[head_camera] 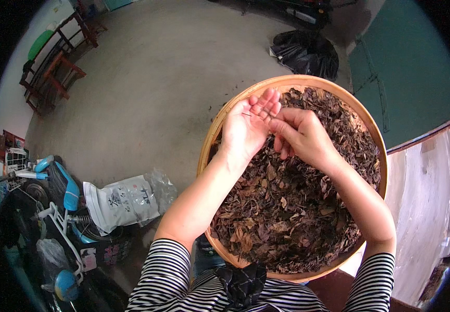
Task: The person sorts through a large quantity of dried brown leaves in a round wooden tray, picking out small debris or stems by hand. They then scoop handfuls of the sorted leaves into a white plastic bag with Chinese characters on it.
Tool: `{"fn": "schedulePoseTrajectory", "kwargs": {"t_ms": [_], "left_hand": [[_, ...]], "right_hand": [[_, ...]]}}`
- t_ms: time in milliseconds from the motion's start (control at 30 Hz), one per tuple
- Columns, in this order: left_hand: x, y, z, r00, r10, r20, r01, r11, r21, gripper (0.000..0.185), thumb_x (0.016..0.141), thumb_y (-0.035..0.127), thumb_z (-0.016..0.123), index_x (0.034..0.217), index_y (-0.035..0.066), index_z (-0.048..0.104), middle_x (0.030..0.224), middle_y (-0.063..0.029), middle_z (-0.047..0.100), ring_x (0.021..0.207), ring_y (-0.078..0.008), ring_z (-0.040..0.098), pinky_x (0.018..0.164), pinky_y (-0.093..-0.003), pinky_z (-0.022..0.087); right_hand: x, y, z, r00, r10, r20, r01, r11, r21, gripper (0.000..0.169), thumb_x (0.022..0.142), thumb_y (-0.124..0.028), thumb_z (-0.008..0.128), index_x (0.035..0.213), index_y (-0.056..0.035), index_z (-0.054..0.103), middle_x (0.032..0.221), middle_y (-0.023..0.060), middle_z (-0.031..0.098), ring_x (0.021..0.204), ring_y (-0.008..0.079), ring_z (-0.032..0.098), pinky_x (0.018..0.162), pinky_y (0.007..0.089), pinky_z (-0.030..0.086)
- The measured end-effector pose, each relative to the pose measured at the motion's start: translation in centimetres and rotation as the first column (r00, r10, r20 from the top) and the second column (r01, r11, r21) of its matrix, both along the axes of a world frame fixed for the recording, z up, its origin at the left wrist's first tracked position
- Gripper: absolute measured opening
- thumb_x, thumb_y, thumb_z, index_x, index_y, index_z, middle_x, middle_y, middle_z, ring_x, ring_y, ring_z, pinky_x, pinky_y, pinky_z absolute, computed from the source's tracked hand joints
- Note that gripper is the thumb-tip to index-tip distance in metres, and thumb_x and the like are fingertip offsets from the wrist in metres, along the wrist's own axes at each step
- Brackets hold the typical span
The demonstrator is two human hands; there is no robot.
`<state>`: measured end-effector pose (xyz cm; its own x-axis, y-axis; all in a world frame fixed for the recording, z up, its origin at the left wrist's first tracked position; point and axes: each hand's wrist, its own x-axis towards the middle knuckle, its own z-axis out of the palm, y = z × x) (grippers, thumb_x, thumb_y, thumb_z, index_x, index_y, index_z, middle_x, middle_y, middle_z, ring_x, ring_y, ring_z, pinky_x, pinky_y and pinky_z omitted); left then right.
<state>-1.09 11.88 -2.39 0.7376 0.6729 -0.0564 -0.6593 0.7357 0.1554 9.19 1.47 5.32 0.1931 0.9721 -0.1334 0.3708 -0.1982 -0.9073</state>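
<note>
A round woven bamboo tray (383,171) lies before me, holding a thick layer of dried brown leaves (279,218). Over its upper left part, my left hand (250,121) is turned palm up, with a thin dark stem (246,114) on the palm. The fingertips of my right hand (303,132) meet at the fingers of the left, thumb against forefinger, pinching something small and thin, perhaps a stem. Its exact shape is hidden by the fingers. Both hands are above the leaves.
A black plastic bag (307,52) sits on the floor beyond the tray. At left are a white printed bag (123,201), a blue and white bicycle (70,191) and a wooden bench (55,58). A green door (412,78) stands at right.
</note>
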Motion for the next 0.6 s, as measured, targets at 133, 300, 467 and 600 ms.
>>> {"fn": "schedulePoseTrajectory", "kwargs": {"t_ms": [133,300,467,600], "left_hand": [[0.1,-0.2,-0.4,0.984,-0.127,0.122,0.120,0.991,0.062,0.036,0.105,0.016,0.031,0.120,-0.004,0.057,0.125,-0.0170,0.062,0.121,-0.0264,0.057,0.111,-0.0434,0.040],[-0.2,-0.3,0.4,0.999,-0.037,-0.001,0.036,0.993,-0.110,0.032,0.105,0.015,0.033,0.116,-0.005,0.056,0.118,-0.0172,0.062,0.112,-0.0269,0.058,0.106,-0.0422,0.045],[-1.9,3.1,0.1,0.979,0.206,-0.003,-0.204,0.967,-0.155,0.018,0.099,0.010,0.036,0.088,0.004,0.049,0.074,-0.0035,0.045,0.066,-0.0150,0.044,0.063,-0.0304,0.043],[-3.6,4.8,0.4,0.940,0.329,0.095,-0.322,0.943,-0.080,0.016,0.095,0.009,0.038,0.081,0.006,0.045,0.062,0.0010,0.030,0.051,-0.0095,0.025,0.043,-0.0259,0.021]], "right_hand": [[1.1,2.0,-0.6,0.869,-0.106,0.482,-0.044,0.956,0.291,0.023,0.093,-0.019,0.064,0.085,0.0023,0.069,0.066,0.0154,0.067,0.058,0.0265,0.067,0.057,0.0394,0.052],[0.7,3.1,0.1,0.835,-0.109,0.539,-0.029,0.970,0.241,0.019,0.088,-0.018,0.066,0.090,-0.0002,0.073,0.076,0.0184,0.070,0.071,0.0334,0.070,0.068,0.0425,0.055],[3.3,2.7,0.0,0.873,-0.197,0.447,0.090,0.964,0.250,0.019,0.088,-0.014,0.070,0.090,0.0048,0.072,0.072,0.0134,0.070,0.060,0.0200,0.066,0.059,0.0326,0.053],[3.8,2.7,-2.6,0.919,0.064,0.390,-0.161,0.962,0.222,0.012,0.082,-0.010,0.072,0.090,-0.0012,0.074,0.074,0.0120,0.071,0.068,0.0167,0.068,0.066,0.0315,0.053]]}}
